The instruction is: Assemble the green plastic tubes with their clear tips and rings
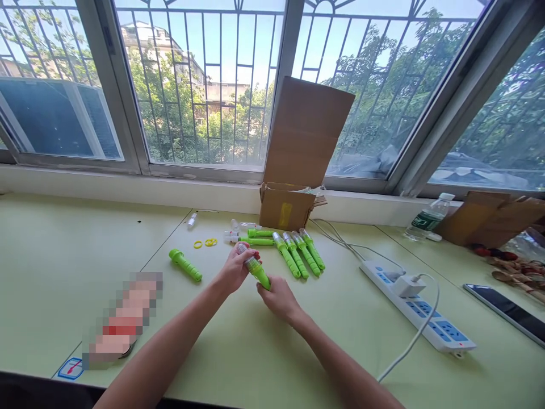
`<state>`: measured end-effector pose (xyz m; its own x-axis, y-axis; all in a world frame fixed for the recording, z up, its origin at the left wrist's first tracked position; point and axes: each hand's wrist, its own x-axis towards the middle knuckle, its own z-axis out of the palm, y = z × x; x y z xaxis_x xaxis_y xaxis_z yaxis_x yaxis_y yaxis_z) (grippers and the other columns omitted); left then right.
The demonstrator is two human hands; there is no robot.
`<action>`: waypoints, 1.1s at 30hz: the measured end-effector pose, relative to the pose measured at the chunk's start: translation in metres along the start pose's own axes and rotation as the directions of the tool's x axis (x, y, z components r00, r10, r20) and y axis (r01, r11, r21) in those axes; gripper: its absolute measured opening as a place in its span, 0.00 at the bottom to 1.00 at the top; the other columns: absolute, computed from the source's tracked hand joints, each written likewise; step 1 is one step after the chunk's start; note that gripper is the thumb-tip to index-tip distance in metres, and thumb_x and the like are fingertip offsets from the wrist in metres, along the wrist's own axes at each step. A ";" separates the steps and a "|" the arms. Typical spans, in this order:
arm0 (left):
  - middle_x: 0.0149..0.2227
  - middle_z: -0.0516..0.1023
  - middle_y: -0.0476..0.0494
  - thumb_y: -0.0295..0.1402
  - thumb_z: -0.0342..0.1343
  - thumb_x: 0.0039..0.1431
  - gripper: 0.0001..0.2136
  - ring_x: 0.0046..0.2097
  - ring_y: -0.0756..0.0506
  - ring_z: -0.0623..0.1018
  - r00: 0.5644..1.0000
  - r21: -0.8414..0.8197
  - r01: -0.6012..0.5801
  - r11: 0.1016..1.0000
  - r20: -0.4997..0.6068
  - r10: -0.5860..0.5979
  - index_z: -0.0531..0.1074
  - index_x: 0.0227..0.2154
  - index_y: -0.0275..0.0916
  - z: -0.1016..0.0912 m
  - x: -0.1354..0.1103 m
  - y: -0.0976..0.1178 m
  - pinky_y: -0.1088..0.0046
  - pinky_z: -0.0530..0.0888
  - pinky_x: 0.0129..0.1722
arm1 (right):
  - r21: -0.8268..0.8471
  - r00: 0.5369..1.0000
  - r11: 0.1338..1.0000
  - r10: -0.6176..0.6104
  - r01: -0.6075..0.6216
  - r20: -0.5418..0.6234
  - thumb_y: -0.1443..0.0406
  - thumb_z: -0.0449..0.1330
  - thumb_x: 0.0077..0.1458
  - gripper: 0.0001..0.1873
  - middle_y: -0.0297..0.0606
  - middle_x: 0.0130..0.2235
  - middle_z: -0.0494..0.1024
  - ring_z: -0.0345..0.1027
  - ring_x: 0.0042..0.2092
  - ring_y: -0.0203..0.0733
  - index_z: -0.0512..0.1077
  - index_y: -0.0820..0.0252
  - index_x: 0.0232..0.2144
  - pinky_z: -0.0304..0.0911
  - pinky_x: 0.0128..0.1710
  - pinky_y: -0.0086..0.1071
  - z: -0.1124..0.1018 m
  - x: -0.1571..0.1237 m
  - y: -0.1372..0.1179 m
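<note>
Both hands hold one green flashlight-like stick with a clear ribbed cap (pixel 259 272) above the middle of the table. My left hand (pixel 235 269) is closed around the clear end, and my right hand (pixel 277 296) grips the green lower end. Right of them lie several similar capped green sticks (pixel 293 254) side by side. Behind my hands are two green bodies (pixel 258 242) without full caps, next to clear plastic caps (pixel 247 225). To the left lie an uncapped green stick (pixel 185 265), a few yellow rings (pixel 210 242) and a single clear cap (pixel 192 221).
An open cardboard box (pixel 283 209) stands against the windowsill. On the right are a white power strip (pixel 419 307) with a plugged-in charger and cable, a water bottle (pixel 430 217) and a phone (pixel 506 312). A pixelated patch (pixel 123 324) covers something at front left.
</note>
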<state>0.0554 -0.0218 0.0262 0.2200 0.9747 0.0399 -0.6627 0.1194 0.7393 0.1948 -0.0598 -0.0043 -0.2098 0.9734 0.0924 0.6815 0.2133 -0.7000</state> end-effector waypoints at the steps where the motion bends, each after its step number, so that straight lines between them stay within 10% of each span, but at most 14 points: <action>1: 0.27 0.73 0.52 0.29 0.64 0.44 0.17 0.29 0.50 0.75 0.999 0.006 0.007 1.000 0.044 -0.007 0.62 0.33 0.39 0.000 -0.001 0.003 0.70 0.72 0.36 | 0.139 0.995 0.989 0.029 -0.042 0.094 0.62 0.53 0.53 0.13 0.27 0.17 0.59 0.50 0.19 0.30 0.54 0.57 0.20 0.42 0.20 0.27 -0.002 -0.001 -0.001; 5: 0.28 0.72 0.52 0.29 0.62 0.47 0.12 0.30 0.51 0.75 0.978 0.016 0.025 1.000 0.207 -0.027 0.64 0.33 0.39 0.003 -0.009 0.016 0.69 0.72 0.38 | 0.524 0.824 0.766 0.015 -0.373 0.566 0.56 0.54 0.52 0.18 0.20 0.14 0.48 0.37 0.15 0.27 0.49 0.54 0.21 0.36 0.14 0.25 -0.016 -0.007 -0.004; 8: 0.28 0.72 0.51 0.30 0.62 0.49 0.11 0.31 0.49 0.75 0.965 0.033 0.031 0.999 0.259 -0.039 0.65 0.33 0.39 0.006 -0.013 0.022 0.68 0.72 0.39 | 0.575 0.734 0.674 -0.071 -0.464 0.675 0.56 0.57 0.50 0.18 0.18 0.14 0.49 0.36 0.14 0.26 0.50 0.54 0.22 0.36 0.13 0.24 -0.022 -0.010 -0.006; 11: 0.29 0.73 0.50 0.32 0.62 0.49 0.13 0.32 0.49 0.76 0.980 0.042 0.010 0.999 0.196 -0.018 0.65 0.37 0.39 0.006 -0.010 0.017 0.67 0.71 0.40 | 0.543 0.807 0.750 -0.020 -0.378 0.590 0.55 0.53 0.53 0.18 0.19 0.14 0.49 0.38 0.14 0.27 0.50 0.55 0.21 0.38 0.14 0.25 -0.015 -0.007 -0.007; 15: 0.31 0.75 0.47 0.34 0.66 0.44 0.18 0.34 0.49 0.76 0.993 0.139 -0.065 0.988 -0.087 0.078 0.64 0.36 0.38 0.002 0.001 0.001 0.72 0.71 0.36 | 0.118 0.998 0.993 -0.028 0.021 0.058 0.61 0.53 0.54 0.12 0.28 0.20 0.64 0.56 0.21 0.31 0.58 0.58 0.22 0.47 0.22 0.27 0.000 0.000 0.000; 21: 0.30 0.76 0.44 0.38 0.67 0.41 0.20 0.32 0.48 0.76 0.978 0.165 -0.028 0.986 -0.198 0.061 0.65 0.34 0.37 -0.006 0.007 -0.010 0.70 0.72 0.34 | -0.592 0.976 0.805 -0.093 -0.044 -0.199 0.66 0.52 0.56 0.05 0.39 0.32 0.76 0.67 0.30 0.39 0.67 0.59 0.33 0.43 0.25 0.31 -0.007 0.005 0.016; 33: 0.31 0.78 0.42 0.33 0.66 0.42 0.17 0.32 0.46 0.78 0.972 0.022 0.045 0.999 -0.233 -0.039 0.65 0.32 0.37 -0.007 0.007 -0.014 0.72 0.73 0.32 | -0.688 0.968 0.726 -0.166 -0.008 -0.186 0.66 0.52 0.58 0.05 0.40 0.34 0.76 0.69 0.35 0.41 0.68 0.59 0.34 0.45 0.26 0.31 -0.012 0.004 0.015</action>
<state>0.0609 -0.0156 0.0110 0.0727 0.9865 -0.1469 -0.6364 0.1593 0.7547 0.2132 -0.0517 -0.0061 -0.1861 0.9228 0.3374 0.9785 0.2052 -0.0215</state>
